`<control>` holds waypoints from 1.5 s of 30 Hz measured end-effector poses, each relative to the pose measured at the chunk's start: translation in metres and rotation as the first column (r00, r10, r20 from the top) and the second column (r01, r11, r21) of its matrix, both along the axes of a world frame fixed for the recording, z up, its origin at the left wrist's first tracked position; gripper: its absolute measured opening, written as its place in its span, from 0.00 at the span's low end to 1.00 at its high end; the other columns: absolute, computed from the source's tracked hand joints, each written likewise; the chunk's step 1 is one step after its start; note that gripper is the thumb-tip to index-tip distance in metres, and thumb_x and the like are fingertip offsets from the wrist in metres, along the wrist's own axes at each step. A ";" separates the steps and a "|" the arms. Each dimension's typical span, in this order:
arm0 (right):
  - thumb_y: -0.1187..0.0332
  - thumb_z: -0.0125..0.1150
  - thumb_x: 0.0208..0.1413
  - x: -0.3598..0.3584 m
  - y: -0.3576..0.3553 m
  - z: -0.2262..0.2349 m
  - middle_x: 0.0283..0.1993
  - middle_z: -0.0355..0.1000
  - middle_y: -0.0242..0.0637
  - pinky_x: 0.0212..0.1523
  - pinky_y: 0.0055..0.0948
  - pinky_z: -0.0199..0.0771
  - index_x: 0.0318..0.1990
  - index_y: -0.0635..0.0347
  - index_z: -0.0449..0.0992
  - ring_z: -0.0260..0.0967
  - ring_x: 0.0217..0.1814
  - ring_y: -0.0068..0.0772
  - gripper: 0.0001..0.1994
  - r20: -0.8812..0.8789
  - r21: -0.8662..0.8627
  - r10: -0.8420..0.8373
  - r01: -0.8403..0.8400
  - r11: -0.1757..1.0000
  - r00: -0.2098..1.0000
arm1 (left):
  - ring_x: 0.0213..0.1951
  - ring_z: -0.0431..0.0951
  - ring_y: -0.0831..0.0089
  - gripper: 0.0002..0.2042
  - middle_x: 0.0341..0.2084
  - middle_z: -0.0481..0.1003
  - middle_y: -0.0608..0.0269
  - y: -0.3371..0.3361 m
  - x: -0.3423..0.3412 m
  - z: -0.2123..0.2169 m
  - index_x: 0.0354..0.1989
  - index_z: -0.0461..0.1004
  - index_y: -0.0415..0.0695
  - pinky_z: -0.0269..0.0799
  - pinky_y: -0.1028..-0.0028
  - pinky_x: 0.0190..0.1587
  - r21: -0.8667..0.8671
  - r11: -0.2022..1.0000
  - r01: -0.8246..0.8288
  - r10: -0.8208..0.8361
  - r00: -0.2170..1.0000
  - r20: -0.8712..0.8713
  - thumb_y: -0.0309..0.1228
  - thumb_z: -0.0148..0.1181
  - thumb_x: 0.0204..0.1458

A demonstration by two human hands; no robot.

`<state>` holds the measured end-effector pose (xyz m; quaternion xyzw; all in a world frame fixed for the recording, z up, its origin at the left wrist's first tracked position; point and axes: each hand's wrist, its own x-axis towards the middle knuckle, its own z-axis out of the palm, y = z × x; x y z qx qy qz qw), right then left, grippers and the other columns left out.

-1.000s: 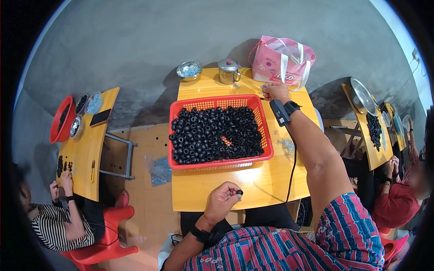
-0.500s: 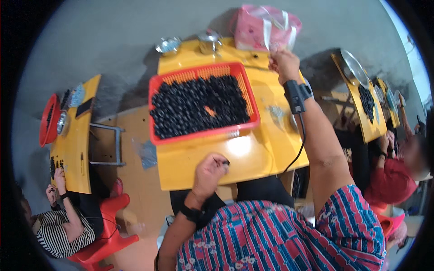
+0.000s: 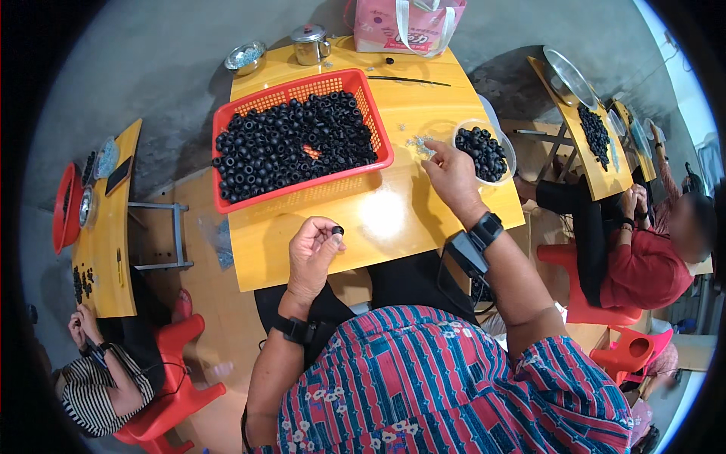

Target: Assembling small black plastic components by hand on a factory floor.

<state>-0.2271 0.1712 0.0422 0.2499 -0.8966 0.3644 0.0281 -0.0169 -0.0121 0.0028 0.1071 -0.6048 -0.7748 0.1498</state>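
My left hand (image 3: 314, 253) is at the near edge of the yellow table (image 3: 302, 268), closed on a small black ring-shaped part (image 3: 338, 230) between thumb and fingertips. My right hand (image 3: 456, 181) is over the table's right side with its fingers bent together. Its fingertips are at a little heap of small clear pieces (image 3: 417, 142); whether one is pinched in them cannot be seen. Beside that hand stands a clear round tub (image 3: 508, 160) holding black parts. A red plastic basket (image 3: 302, 194), full of similar hollow black parts with a small orange piece among them, sits to the left.
Along the table's far side are a metal bowl (image 3: 246, 58), a lidded metal cup (image 3: 310, 47), a thin black strip (image 3: 408, 80), a loose black part (image 3: 389, 61) and a pink bag (image 3: 378, 30). People work at yellow tables on the left (image 3: 113, 250) and right (image 3: 609, 170).
My right hand has come down from the far side near the pink bag to the clear pieces. My left hand still holds the black part. The whole view has shifted somewhat.
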 end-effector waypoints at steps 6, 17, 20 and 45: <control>0.73 0.59 0.44 0.003 0.003 -0.013 0.27 0.73 0.46 0.35 0.38 0.72 0.39 0.62 0.78 0.72 0.31 0.46 0.12 -0.027 0.053 -0.084 0.085 0.995 0.996 | 0.30 0.71 0.83 0.05 0.29 0.69 0.68 -0.001 0.000 0.003 0.37 0.68 0.39 0.71 0.82 0.37 -0.010 1.000 -0.011 0.011 1.000 0.004 0.20 0.55 0.53; 0.76 0.59 0.44 0.015 0.022 -0.031 0.25 0.71 0.43 0.30 0.33 0.70 0.34 0.63 0.77 0.70 0.27 0.40 0.08 0.051 -0.093 -0.060 0.064 0.994 0.997 | 0.30 0.71 0.83 0.04 0.29 0.68 0.69 -0.001 -0.002 -0.001 0.37 0.68 0.39 0.72 0.81 0.36 -0.021 1.000 -0.021 0.021 1.000 -0.005 0.23 0.54 0.53; 0.77 0.59 0.44 0.018 0.021 -0.028 0.24 0.70 0.42 0.29 0.32 0.69 0.34 0.63 0.77 0.69 0.25 0.38 0.08 0.052 -0.109 -0.067 0.072 0.991 0.996 | 0.29 0.71 0.82 0.04 0.29 0.68 0.69 -0.001 -0.002 0.001 0.37 0.69 0.40 0.72 0.80 0.36 -0.046 0.999 -0.024 0.024 1.000 -0.002 0.25 0.54 0.54; 0.71 0.58 0.49 0.008 0.002 -0.031 0.33 0.72 0.47 0.40 0.40 0.70 0.31 0.61 0.79 0.70 0.36 0.50 0.06 -0.110 0.080 -0.043 0.052 0.995 0.993 | 0.30 0.70 0.84 0.05 0.28 0.68 0.70 0.000 -0.002 0.000 0.37 0.69 0.40 0.73 0.81 0.36 -0.028 0.999 -0.027 0.026 0.999 -0.024 0.26 0.56 0.54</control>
